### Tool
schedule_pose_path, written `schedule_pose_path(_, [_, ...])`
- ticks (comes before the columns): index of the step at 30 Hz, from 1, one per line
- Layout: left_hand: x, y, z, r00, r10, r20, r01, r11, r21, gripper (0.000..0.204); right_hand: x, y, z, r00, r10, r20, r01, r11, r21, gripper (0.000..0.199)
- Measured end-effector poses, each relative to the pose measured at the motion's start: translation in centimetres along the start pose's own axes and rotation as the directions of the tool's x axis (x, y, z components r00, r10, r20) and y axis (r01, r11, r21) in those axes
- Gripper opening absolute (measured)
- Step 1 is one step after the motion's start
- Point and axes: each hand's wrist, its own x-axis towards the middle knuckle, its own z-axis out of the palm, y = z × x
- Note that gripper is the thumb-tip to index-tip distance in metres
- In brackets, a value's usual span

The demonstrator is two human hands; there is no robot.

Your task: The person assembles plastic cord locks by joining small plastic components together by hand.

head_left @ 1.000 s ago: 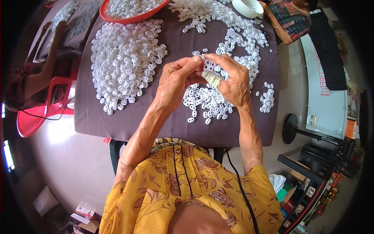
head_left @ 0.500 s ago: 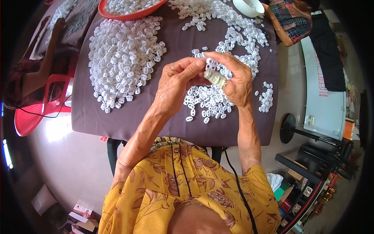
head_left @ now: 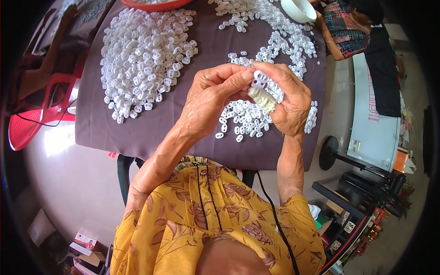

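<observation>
Both my hands meet above the table around a small white plastic cord stopper [head_left: 260, 79], an oval piece with two dark holes. My left hand [head_left: 201, 98] pinches it between thumb and forefinger. From the other side my right hand [head_left: 293, 103] holds it, fingers curled over its far edge. A pale yellow cloth wrap [head_left: 262, 100] covers the right thumb. Whether a second piece sits against the first one is hard to make out. Just below the hands lies a loose heap of like white pieces [head_left: 245, 120], partly hidden by my right hand.
On the brown tablecloth [head_left: 114, 137] a large white pile [head_left: 142, 59] lies left, with a red basket [head_left: 158, 5] behind it. Scattered pieces [head_left: 293, 46] run to the far right, near a white bowl [head_left: 299, 10]. Another person [head_left: 346, 30] sits there. A red chair [head_left: 27, 128] stands left.
The view has shifted slightly, and both hands appear a little farther right. The white piece is tilted differently between the fingers, its dark holes showing more clearly. Both hands keep their grip.
</observation>
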Motion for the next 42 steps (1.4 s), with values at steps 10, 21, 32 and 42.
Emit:
schedule_pose_path(10, [0.1, 0.0, 0.2, 0.999, -0.038, 0.01, 0.039, 0.996, -0.081, 0.02, 0.1, -0.6, 0.0, 1.0, -0.018, -0.008, 0.017, 0.992, -0.123, 0.039])
schedule_pose_path(21, [0.7, -0.6, -0.1, 0.995, -0.068, -0.07, 0.062, 0.995, -0.079, 0.019, 0.5, -1.1, 0.1, 0.999, 0.006, 0.036, 0.005, 0.955, -0.297, 0.038])
schedule_pose_path(32, [1.5, -1.2, -1.2, 0.992, -0.059, -0.114, 0.054, 0.998, -0.04, 0.018, 0.4, 0.8, 1.2, 0.993, -0.073, 0.092, 0.099, 0.943, -0.319, 0.04])
schedule_pose_path(42, [1.8, -2.4, -1.9, 0.987, -0.098, -0.128, 0.098, 0.995, -0.004, 0.02, -0.9, 2.6, 1.5, 0.99, -0.038, 0.137, 0.086, 0.928, -0.362, 0.042])
